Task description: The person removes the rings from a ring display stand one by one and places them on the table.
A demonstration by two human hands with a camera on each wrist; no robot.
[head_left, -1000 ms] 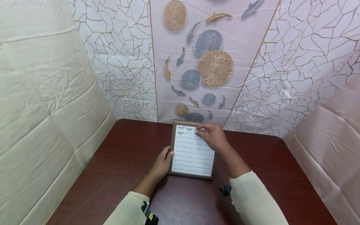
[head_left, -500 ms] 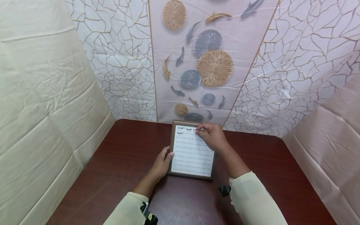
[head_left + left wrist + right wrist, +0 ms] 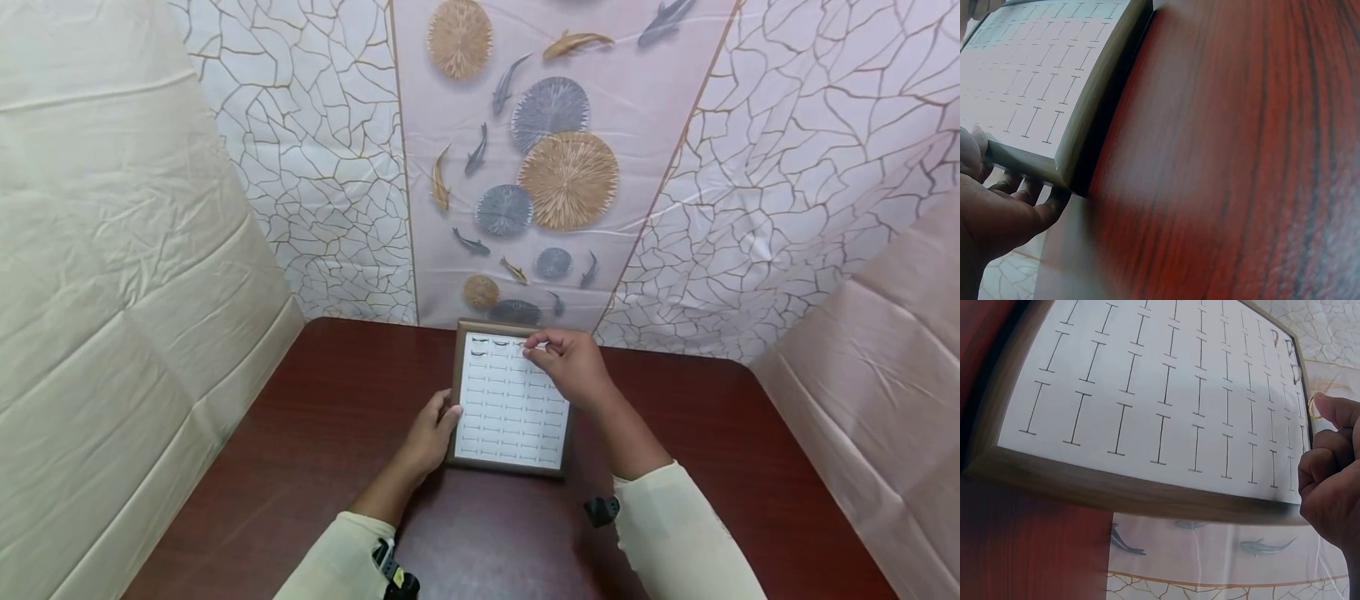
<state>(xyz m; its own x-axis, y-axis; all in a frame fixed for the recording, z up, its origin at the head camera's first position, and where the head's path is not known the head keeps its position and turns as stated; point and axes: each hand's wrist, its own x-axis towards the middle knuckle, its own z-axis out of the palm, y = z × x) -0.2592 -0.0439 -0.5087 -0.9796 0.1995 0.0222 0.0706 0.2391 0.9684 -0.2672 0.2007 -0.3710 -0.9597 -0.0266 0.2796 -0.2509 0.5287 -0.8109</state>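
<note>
Right hand (image 3: pixel 572 367) is pinching thin gold loop (image 3: pixel 1312 407) near upper edge of framed board (image 3: pixel 513 417), just right of 3 dark loops (image 3: pixel 500 343) at upper-left corner. I-shaped marks (image 3: pixel 1161 439) are running parallel to upper edge. Left hand (image 3: pixel 431 433), farther off, is gripping left edge.

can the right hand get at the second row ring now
Probably yes: the right hand is close and nothing visible blocks the second-row ring on the framed board. It pinches a gold ring, though.
</note>
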